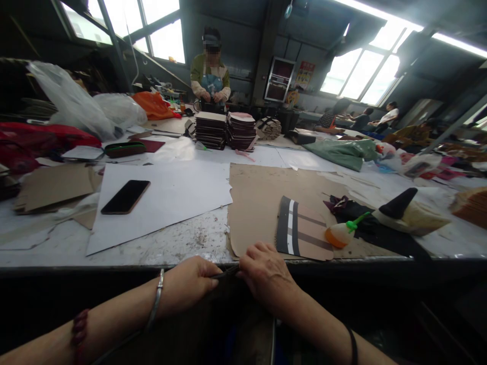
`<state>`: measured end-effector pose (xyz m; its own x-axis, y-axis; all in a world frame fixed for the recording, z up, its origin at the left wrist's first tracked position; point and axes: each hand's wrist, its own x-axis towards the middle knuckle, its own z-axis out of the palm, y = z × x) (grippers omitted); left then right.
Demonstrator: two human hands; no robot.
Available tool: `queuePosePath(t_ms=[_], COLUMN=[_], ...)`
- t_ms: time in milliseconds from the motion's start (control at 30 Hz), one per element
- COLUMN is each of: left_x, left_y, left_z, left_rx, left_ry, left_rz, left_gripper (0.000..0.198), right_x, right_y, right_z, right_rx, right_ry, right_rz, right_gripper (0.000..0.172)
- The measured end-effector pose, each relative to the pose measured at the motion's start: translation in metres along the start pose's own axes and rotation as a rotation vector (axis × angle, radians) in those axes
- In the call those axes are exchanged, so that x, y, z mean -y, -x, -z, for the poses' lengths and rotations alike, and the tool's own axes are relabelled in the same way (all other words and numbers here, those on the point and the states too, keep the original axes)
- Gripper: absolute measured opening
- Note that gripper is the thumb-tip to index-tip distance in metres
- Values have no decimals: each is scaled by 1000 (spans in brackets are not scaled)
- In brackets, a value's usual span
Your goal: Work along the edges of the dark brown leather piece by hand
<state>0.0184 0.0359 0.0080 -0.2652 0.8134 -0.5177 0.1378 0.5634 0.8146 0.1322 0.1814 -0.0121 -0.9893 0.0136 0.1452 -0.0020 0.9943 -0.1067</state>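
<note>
Just below the table's front edge, my left hand [190, 284] and my right hand [266, 274] are close together, each pinching a dark piece of material [228, 272] between thumb and fingers. Most of that piece is lost in shadow. Right of my right hand, a striped panel [291, 225] in black, white and tan lies on brown cardboard [254, 203]. Beside the panel stands a small bottle [340, 234] with orange liquid and a green nozzle. A black phone [125, 196] rests on a white sheet [182, 195] at the left.
Stacks of dark-edged pieces [210, 131] stand at the table's far side, where a person [210, 76] works. Plastic bags [76, 106] and cardboard pieces [57, 186] lie left. Black cloth [365, 230] and green fabric [342, 152] are on the right.
</note>
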Motion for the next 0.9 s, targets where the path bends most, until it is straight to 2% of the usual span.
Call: queuePosePath(t_ms=[133,200,300,400,533,667,767,833,900], left_x=[8,12,14,15,15,15,21,24,19], left_y=[0,-1,0,0,-2,-4,1,2,-13], left_z=[4,7,10,13,14,19,24,21,12], left_rx=[40,56,52,46,75,62,47,82,70], left_ry=[77,111,134,142,200,194,178,151,41], left_rz=[26,24,36,57,68,86,99,75,4], left_gripper=[30,31,30,30,31,33,39,41,40], right_x=[-5,-9,-17,-23,-29,-34,-32,-28,-29], right_y=[-2,-2,-3,-2,2,1,-5,-3,11], right_z=[-2,-5,-10,-14,-15,-17,-22,-17,-1], right_rx=[-83,-105,-65,17,122,229,248,244,240], right_ry=[-108,-187,-307,-448,-682,-763,-788,-809,-823], right_rz=[-180,-186,-127,-116,-231,-313,-326,-348,-384], right_gripper=[26,30,32,27,20,16,12,10,14])
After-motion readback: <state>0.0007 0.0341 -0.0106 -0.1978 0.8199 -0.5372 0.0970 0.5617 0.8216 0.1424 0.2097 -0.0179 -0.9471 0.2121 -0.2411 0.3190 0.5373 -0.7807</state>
